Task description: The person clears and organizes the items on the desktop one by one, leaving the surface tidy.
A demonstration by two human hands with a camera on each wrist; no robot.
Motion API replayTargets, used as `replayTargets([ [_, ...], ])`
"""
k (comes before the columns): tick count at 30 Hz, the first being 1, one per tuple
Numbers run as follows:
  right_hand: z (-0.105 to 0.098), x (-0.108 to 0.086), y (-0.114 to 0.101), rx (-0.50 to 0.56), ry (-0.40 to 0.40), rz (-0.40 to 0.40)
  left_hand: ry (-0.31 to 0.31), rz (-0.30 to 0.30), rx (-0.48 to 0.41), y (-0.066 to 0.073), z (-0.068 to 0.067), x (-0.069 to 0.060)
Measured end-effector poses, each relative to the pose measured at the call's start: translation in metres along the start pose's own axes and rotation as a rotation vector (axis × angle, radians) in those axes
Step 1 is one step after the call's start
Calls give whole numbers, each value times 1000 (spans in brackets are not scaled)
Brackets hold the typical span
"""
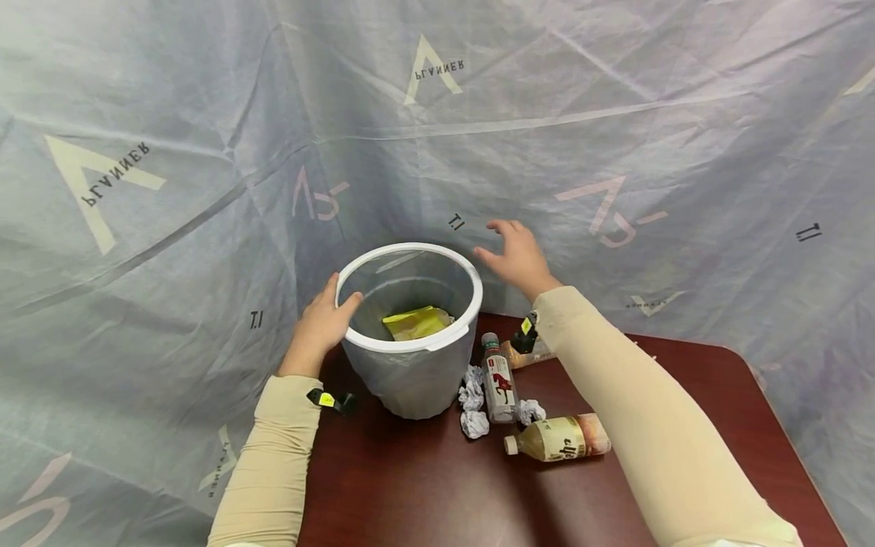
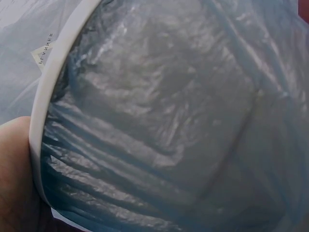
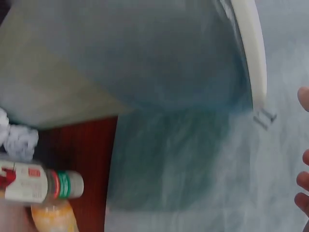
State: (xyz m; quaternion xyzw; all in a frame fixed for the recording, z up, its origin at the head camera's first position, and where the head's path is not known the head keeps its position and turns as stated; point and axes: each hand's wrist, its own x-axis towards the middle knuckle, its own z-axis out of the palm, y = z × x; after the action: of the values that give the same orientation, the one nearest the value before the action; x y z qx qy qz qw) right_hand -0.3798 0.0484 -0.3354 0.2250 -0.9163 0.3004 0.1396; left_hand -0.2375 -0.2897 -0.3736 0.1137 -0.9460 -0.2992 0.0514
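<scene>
A waste bin with a white rim and a clear liner stands on the table, a yellow packet inside it. My left hand grips the left side of the rim, thumb over the edge. The left wrist view has the rim against that hand and the liner filling most of the picture. Off the right side of the rim, my right hand is raised, fingers spread and holding nothing; in the right wrist view its fingertips are apart from the rim.
Right of the bin lie crumpled papers, a bottle with a red-and-white label and, behind it, an orange item. A yellow-labelled bottle lies nearer the front of the dark red table. Printed grey sheeting hangs behind.
</scene>
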Motion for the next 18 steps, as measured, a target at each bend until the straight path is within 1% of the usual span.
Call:
replayTargets([
  [5, -12, -8, 27, 7, 14, 5, 7, -3, -12, 1, 0, -2],
  [8, -16, -13, 44, 31, 24, 3, 8, -4, -17, 2, 0, -3],
  [13, -21, -25, 72, 65, 34, 13, 3, -11, -15, 3, 0, -3],
  [18, -22, -36, 98, 92, 34, 43, -1, -12, -25, 3, -1, -3],
])
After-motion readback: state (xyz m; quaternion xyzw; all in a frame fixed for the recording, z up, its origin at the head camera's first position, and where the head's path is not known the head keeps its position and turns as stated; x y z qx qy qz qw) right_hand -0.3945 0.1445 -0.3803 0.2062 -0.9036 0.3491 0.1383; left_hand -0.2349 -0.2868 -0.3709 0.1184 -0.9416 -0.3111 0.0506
